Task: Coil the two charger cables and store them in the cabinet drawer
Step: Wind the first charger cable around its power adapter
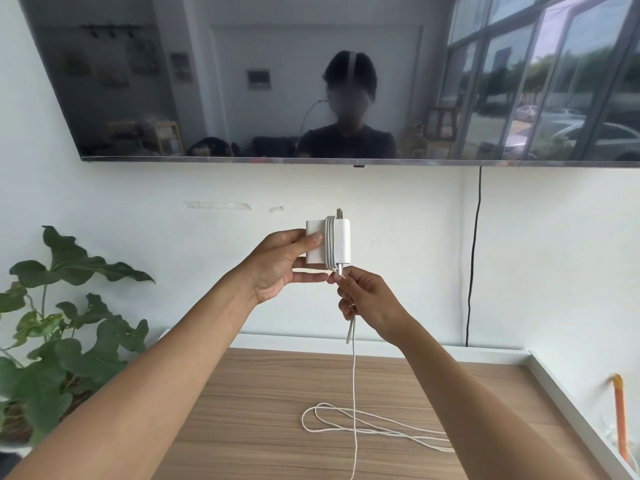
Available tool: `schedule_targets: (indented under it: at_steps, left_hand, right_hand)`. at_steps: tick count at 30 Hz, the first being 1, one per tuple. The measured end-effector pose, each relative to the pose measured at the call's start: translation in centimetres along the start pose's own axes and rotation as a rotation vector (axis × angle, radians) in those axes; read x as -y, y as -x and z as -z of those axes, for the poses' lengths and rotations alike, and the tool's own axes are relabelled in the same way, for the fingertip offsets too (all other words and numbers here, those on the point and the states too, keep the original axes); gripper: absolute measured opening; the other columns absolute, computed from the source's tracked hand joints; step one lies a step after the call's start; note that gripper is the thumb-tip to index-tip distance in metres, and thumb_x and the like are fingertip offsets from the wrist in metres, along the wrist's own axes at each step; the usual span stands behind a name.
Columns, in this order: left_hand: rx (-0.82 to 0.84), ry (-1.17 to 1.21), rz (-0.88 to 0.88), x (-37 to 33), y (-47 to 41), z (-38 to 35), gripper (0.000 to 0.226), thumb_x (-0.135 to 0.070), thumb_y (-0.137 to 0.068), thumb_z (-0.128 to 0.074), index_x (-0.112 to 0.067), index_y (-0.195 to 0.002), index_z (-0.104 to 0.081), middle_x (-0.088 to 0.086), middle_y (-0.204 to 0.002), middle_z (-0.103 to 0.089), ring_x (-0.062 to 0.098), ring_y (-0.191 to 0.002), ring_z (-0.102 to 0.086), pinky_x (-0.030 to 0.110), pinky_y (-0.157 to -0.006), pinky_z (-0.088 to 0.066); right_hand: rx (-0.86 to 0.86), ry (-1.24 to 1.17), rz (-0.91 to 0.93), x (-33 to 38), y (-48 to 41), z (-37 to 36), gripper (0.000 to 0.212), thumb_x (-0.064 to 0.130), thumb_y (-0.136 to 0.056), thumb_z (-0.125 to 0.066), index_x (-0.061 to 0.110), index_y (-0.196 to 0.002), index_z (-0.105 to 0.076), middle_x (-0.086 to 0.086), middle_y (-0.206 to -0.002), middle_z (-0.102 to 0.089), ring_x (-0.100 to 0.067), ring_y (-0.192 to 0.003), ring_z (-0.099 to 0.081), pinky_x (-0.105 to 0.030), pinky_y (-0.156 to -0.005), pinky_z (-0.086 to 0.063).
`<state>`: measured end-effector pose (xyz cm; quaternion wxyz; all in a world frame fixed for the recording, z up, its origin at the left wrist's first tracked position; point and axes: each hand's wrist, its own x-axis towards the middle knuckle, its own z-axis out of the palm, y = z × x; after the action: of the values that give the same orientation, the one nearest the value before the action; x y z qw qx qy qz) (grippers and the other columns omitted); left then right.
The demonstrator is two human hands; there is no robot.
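Note:
My left hand [282, 263] holds a white charger brick [343, 242] up in front of the wall, thumb on its face. A few turns of its white cable [353, 375] are wound around the brick. My right hand [367, 301] pinches that cable just below the brick. From there the rest hangs straight down past the wooden cabinet top [259, 410]. A second white cable [363, 426] lies in loose loops on the wood, running off to the right. No drawer is in view.
A wall-mounted TV [277, 81] hangs above and reflects a person. Its black cord [472, 265] drops down the wall at the right. A leafy potted plant [59, 341] stands at the left. An orange stick [621, 417] stands beyond the cabinet's white right edge.

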<state>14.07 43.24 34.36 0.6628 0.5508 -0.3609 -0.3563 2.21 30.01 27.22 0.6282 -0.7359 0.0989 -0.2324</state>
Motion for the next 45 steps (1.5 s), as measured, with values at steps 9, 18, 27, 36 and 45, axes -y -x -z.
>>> schedule_targets:
  at_steps: [9,18,27,36,45]
  left_hand:
    - [-0.064,0.144,0.006,-0.6,-0.6,-0.3,0.027,-0.015,-0.096,-0.055,0.007,-0.109,-0.062,0.022,-0.104,-0.068,0.034,-0.086,-0.071,0.041,-0.076,-0.061]
    - [-0.185,0.195,-0.068,-3.6,-2.4,-0.8,0.023,-0.015,-0.095,-0.058,0.006,-0.101,-0.065,0.020,-0.104,-0.065,0.031,-0.086,-0.070,0.042,-0.071,-0.062]
    - [-0.359,0.134,-0.058,-4.1,-2.1,2.5,0.023,-0.013,-0.094,-0.060,0.008,-0.103,-0.063,0.017,-0.100,-0.065,0.027,-0.074,-0.072,0.040,-0.067,-0.062]
    - [-0.315,0.132,-0.019,-2.1,-1.6,2.7,0.021,-0.012,-0.094,-0.059,0.007,-0.101,-0.063,0.018,-0.105,-0.063,0.031,-0.080,-0.071,0.041,-0.069,-0.062]
    - [-0.261,0.062,-0.028,-1.5,-2.2,0.8,0.018,-0.013,-0.095,-0.059,0.003,-0.095,-0.065,0.018,-0.098,-0.065,0.032,-0.079,-0.070,0.041,-0.073,-0.062]
  right_hand:
    - [-0.040,0.199,-0.091,-2.2,0.5,0.6,0.046,0.048,-0.097,-0.044,0.014,-0.066,-0.051,0.003,-0.053,-0.043,-0.012,-0.041,-0.035,-0.021,-0.044,-0.029]
    - [-0.269,0.421,-0.133,-4.9,1.4,-0.4,0.065,0.061,-0.096,-0.023,0.019,-0.049,-0.041,0.007,-0.049,-0.046,-0.012,-0.051,-0.041,-0.027,-0.056,-0.033]
    - [-0.489,0.589,-0.197,-12.9,6.0,1.4,0.057,0.052,-0.097,-0.031,0.019,-0.050,-0.026,0.004,-0.046,-0.028,-0.016,-0.048,-0.029,-0.033,-0.050,-0.023]
    - [-0.218,0.155,-0.311,-15.5,4.6,1.7,0.041,0.028,-0.100,-0.044,0.012,-0.067,-0.061,-0.004,-0.062,-0.060,-0.021,-0.060,-0.058,-0.029,-0.059,-0.046]
    - [-0.217,-0.143,-0.109,-4.8,0.2,0.0,0.029,0.033,-0.099,-0.046,0.021,-0.123,-0.060,0.002,-0.120,-0.065,-0.012,-0.116,-0.059,-0.035,-0.100,-0.047]
